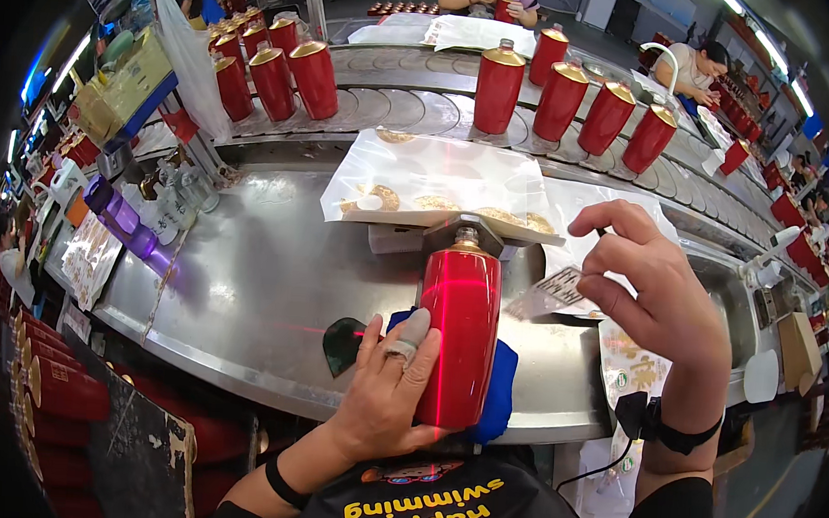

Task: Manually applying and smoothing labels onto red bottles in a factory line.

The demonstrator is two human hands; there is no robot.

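Observation:
A glossy red bottle [458, 342] with a gold shoulder lies tilted before me, its bare neck toward a dark metal stop. Red laser lines cross its front. My left hand [390, 376] grips the bottle's lower left side, with wrappings on one finger. To the right of the bottle and apart from it, my right hand [646, 283] pinches a small clear decal [557, 289] with dark lettering between thumb and fingers. Blue cloth [498, 392] sits under the bottle. Just behind its neck rests a white backing sheet [448, 180] with gold decals.
Beyond the steel table [242, 277], red bottles [499, 86] stand on a conveyor [395, 111]. A purple water bottle [124, 220] is at left. More decal sheets [631, 367] and a sink [717, 278] lie at right. A dark green piece [342, 345] is near my left hand. Other people work beyond.

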